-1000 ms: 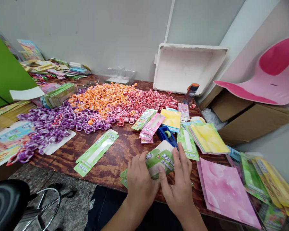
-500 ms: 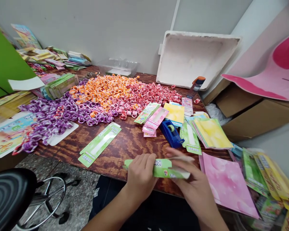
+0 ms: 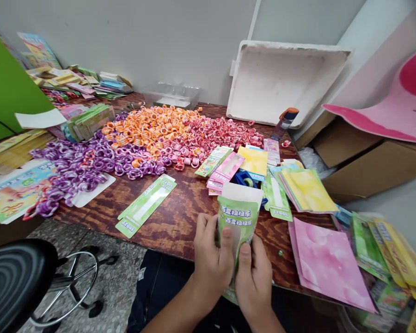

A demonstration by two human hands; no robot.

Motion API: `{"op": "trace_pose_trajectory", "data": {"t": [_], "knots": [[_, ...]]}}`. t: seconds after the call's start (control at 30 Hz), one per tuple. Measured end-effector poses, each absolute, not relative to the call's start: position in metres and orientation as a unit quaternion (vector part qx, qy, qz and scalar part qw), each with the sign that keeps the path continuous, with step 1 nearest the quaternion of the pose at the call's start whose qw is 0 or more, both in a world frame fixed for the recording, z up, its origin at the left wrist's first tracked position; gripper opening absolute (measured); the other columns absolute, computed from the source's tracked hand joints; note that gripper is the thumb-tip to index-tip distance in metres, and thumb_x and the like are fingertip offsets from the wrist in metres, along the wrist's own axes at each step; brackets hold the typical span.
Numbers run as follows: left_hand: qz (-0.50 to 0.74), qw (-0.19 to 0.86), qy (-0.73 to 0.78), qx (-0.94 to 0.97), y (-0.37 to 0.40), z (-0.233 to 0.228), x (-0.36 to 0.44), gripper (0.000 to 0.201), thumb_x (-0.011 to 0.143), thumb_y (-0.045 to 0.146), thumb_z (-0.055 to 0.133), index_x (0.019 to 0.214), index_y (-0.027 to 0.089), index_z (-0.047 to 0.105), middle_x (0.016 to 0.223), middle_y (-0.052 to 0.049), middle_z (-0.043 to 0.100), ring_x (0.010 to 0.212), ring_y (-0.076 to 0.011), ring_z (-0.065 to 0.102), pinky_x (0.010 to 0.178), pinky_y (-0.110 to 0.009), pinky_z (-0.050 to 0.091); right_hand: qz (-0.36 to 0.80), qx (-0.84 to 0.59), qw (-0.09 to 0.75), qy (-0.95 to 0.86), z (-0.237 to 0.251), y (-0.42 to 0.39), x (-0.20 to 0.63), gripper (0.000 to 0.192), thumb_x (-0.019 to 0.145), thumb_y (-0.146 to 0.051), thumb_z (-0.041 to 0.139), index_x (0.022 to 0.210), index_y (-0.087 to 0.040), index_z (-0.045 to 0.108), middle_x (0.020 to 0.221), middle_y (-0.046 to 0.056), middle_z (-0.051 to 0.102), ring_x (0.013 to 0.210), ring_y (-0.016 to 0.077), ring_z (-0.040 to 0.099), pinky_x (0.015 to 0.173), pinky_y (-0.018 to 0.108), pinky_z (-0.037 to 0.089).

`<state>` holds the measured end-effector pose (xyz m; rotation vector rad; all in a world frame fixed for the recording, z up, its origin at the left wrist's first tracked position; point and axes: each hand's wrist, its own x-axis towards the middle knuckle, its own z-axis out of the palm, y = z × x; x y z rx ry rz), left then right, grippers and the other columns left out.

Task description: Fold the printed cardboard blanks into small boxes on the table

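Observation:
My left hand (image 3: 211, 259) and my right hand (image 3: 253, 277) together hold a green printed cardboard box (image 3: 237, 217) upright over the near edge of the wooden table (image 3: 180, 217). Its open end with a white flap points up and away from me. My thumbs press on its lower front. Just behind it sits a blue tape dispenser (image 3: 247, 179), partly hidden by the box. Flat green box blanks (image 3: 146, 206) lie on the table to the left of my hands.
A big heap of purple (image 3: 79, 166), orange (image 3: 149, 132) and red rings (image 3: 222, 136) covers the table's back. Pink sheets (image 3: 327, 263) and yellow sheets (image 3: 307, 189) lie at right. A white foam tray (image 3: 284, 78) leans on the wall. A black stool (image 3: 17, 282) stands at lower left.
The green box was flat and sideways in my hands; now it stands upright and opened out, with both hands drawn closer together beneath it.

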<state>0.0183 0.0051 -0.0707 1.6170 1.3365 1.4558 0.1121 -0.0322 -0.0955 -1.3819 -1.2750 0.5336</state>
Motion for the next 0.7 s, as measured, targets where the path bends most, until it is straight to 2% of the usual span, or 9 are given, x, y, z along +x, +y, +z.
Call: {"op": "trace_pose_trajectory", "data": {"t": [0.1,0.2,0.3,0.4,0.47,0.53,0.6,0.7], "knots": [[0.536,0.26,0.527,0.607,0.008,-0.072,0.017,0.038,0.107,0.048,0.046,0.101,0.017,0.068,0.092,-0.006,0.057,0.083,-0.0201,0.059,0.075,-0.033,0.049,0.208,-0.61,0.552,-0.53,-0.098,-0.033,0.106,0.036,0.108,-0.045,0.047,0.125,-0.02,0.067,0.104,0.009,0.081,0.088,0.0222,0.08,0.072,0.028,0.062],[0.519,0.223,0.557,0.609,0.008,-0.073,0.015,0.034,0.102,0.048,0.056,0.095,0.017,0.067,0.088,-0.006,0.06,0.078,-0.0197,0.061,0.069,-0.031,0.049,0.198,-0.648,0.537,-0.502,-0.098,-0.033,0.103,0.04,0.106,-0.05,0.05,0.117,-0.019,0.072,0.098,0.011,0.082,0.085,0.0254,0.08,0.072,0.031,0.061],[0.524,0.239,0.568,0.587,0.005,-0.074,0.015,0.031,0.099,0.049,0.063,0.092,0.019,0.062,0.074,-0.001,0.064,0.061,-0.0161,0.06,0.055,-0.026,0.046,0.212,-0.629,0.547,-0.51,-0.099,-0.034,0.103,0.042,0.105,-0.05,0.052,0.1,-0.016,0.078,0.077,0.01,0.078,0.065,0.0228,0.075,0.062,0.029,0.058],[0.538,0.235,0.563,0.582,0.002,-0.074,0.015,0.03,0.097,0.047,0.067,0.102,0.018,0.062,0.073,0.0,0.07,0.057,-0.0153,0.064,0.055,-0.025,0.049,0.248,-0.612,0.565,-0.495,-0.104,-0.036,0.106,0.052,0.105,-0.055,0.051,0.084,-0.015,0.077,0.057,0.005,0.068,0.047,0.0168,0.063,0.05,0.025,0.05],[0.533,0.246,0.547,0.597,0.001,-0.071,0.014,0.027,0.1,0.043,0.063,0.108,0.017,0.063,0.08,-0.003,0.074,0.065,-0.0161,0.069,0.061,-0.025,0.052,0.263,-0.601,0.58,-0.483,-0.109,-0.037,0.108,0.062,0.106,-0.064,0.042,0.088,-0.015,0.076,0.063,0.007,0.07,0.053,0.0179,0.066,0.053,0.027,0.053],[0.528,0.296,0.522,0.601,-0.001,-0.067,0.014,0.023,0.102,0.04,0.06,0.11,0.018,0.063,0.082,-0.002,0.075,0.067,-0.0153,0.07,0.062,-0.024,0.053,0.294,-0.586,0.593,-0.467,-0.112,-0.037,0.11,0.065,0.107,-0.066,0.033,0.104,-0.016,0.075,0.081,0.01,0.076,0.07,0.0217,0.074,0.068,0.032,0.06],[0.525,0.342,0.5,0.598,-0.004,-0.063,0.015,0.021,0.103,0.039,0.059,0.109,0.019,0.064,0.084,-0.002,0.076,0.067,-0.0146,0.07,0.062,-0.022,0.052,0.319,-0.577,0.6,-0.454,-0.113,-0.037,0.111,0.057,0.108,-0.062,0.036,0.119,-0.018,0.07,0.098,0.012,0.078,0.089,0.0238,0.077,0.082,0.036,0.061],[0.515,0.365,0.481,0.608,-0.007,-0.058,0.016,0.022,0.103,0.039,0.059,0.107,0.018,0.065,0.083,-0.002,0.075,0.066,-0.0146,0.069,0.061,-0.023,0.051,0.3,-0.595,0.589,-0.458,-0.106,-0.038,0.11,0.044,0.107,-0.055,0.045,0.123,-0.019,0.066,0.104,0.011,0.078,0.093,0.0233,0.076,0.083,0.033,0.06]]}}
